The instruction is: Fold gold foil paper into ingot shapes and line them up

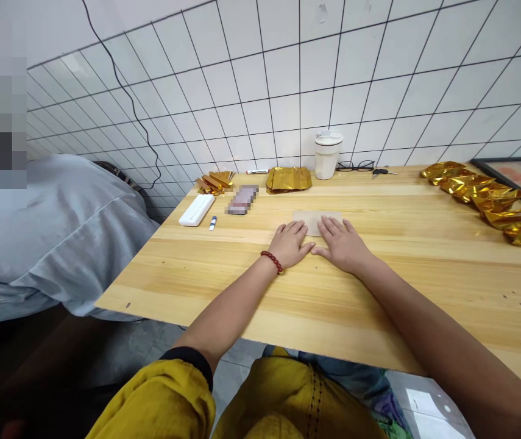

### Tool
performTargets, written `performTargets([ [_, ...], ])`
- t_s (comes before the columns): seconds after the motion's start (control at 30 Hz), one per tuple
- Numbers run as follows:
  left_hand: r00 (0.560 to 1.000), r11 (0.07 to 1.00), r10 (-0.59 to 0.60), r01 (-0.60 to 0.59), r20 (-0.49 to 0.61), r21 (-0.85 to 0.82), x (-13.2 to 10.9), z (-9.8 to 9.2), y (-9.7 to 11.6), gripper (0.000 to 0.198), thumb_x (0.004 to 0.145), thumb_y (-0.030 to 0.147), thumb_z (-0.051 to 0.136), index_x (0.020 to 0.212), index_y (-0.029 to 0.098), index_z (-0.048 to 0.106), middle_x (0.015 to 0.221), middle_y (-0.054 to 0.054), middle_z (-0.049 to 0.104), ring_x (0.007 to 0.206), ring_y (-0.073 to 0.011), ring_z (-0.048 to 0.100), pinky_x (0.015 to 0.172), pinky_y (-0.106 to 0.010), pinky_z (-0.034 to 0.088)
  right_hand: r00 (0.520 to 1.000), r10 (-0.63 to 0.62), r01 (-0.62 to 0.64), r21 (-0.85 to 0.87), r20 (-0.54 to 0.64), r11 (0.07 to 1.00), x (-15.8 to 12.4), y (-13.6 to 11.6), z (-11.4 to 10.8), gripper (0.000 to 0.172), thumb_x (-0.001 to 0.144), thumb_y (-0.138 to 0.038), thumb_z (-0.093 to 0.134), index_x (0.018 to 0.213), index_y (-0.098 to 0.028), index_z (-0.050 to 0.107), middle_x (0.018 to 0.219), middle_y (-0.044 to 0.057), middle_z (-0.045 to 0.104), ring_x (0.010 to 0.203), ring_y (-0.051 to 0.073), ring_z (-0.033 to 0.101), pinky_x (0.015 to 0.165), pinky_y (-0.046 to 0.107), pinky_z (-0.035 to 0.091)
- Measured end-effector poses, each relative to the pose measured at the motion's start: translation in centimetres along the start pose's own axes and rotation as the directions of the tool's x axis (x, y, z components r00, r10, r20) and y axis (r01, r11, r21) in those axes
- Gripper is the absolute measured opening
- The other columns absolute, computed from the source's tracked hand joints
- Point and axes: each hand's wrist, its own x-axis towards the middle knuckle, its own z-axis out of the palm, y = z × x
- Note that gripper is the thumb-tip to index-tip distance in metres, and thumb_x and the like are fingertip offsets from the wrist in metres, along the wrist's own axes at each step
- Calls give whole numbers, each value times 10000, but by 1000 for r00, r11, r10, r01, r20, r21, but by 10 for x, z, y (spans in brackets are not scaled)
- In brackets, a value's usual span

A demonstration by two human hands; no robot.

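Note:
My left hand (290,242) lies flat on the wooden table (379,286), fingers stretched out, a red bead bracelet on its wrist. Right beside it my right hand (341,244) also lies flat with fingers spread. Both sets of fingertips rest on the near edge of a pale tan paper sheet (317,217) lying flat on the table. The thumbs almost touch. Neither hand holds anything.
Gold foil pieces lie in a row at the right (489,198), in a stack at the back (288,179) and in a small heap (214,182). A white cup (327,155), glasses (355,165), a white case (197,210) and a phone (242,199) are there. A person in grey (45,231) sits left.

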Motion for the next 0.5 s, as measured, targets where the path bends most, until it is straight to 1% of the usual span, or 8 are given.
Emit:
performTargets([
  [0.1,1000,1000,-1,1,2,-5,0,1,0,511,973,489,470,1366,168,522,1497,-120,485,1396,-272,416,1157,-475,327,998,-62,61,38,29,997,1,3,2,834,957,-672,259,1488,-48,409,1575,206,335,1448,340,325,1184,520,224],
  [0.23,1000,1000,0,0,5,-7,0,2,-1,512,973,488,471,1371,169,517,1500,-124,480,1401,-271,410,1158,-477,326,997,-59,55,63,59,996,1,3,0,840,964,-666,219,1489,-36,403,1566,213,349,1449,330,329,1181,503,246],
  [0.33,1000,1000,4,-4,4,-5,1,2,0,508,971,486,476,1369,174,518,1500,-127,478,1401,-273,409,1157,-478,329,995,-17,13,43,98,999,-1,-1,-4,856,961,-670,213,1493,-24,389,1574,224,326,1460,335,305,1179,499,249],
  [0.5,1000,1000,-4,4,12,-3,1,1,0,500,970,475,482,1374,182,518,1503,-127,474,1399,-281,412,1158,-493,329,984,116,-114,-22,138,993,-4,-11,-12,939,938,-710,194,1489,31,365,1564,280,309,1458,372,287,1157,508,267],
])
